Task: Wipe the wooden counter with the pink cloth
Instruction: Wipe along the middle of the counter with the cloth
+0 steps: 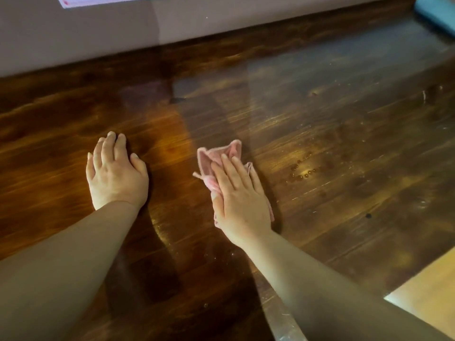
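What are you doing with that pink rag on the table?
A person is wiping a wooden counter. The right hand lies flat on a crumpled pink cloth and presses it onto the wood, fingers straight. The left hand rests on the bare counter beside it, holding nothing. Some water drops and pale specks sit on the wood to the right of the cloth, so that part looks not yet wiped. A blue-green object lies at the far right corner.
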